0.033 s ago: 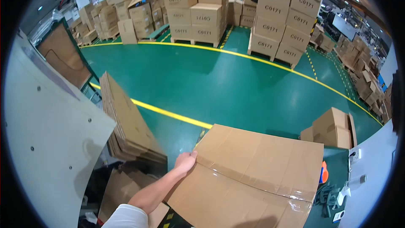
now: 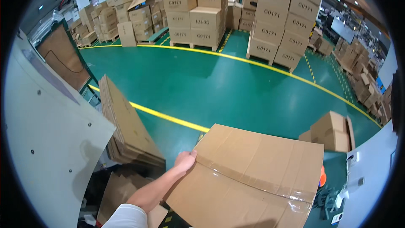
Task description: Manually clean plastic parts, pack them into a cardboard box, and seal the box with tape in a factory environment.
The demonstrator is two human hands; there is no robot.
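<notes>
My left hand (image 2: 185, 163) grips the left edge of a large brown cardboard box (image 2: 257, 156) in front of me, its thumb lying on the upper face. A seam sealed with clear, wrinkled tape runs across the box from my hand to the right side. The fingers under the edge are hidden. The near end of the box runs out of the picture at the lower edge. My right hand does not show. A dark shadow falls on the box near that lower edge.
Flattened cartons (image 2: 126, 122) lean upright at the left beside a white panel (image 2: 55, 118). An open carton (image 2: 331, 131) stands on the green floor at right, near a white surface (image 2: 371, 173). Stacked boxes on pallets (image 2: 274, 29) line the far side beyond a yellow floor line.
The background sits slightly lower in the picture, as my view has tipped a little. My left hand keeps its hold on the cardboard box, which stays in almost the same place.
</notes>
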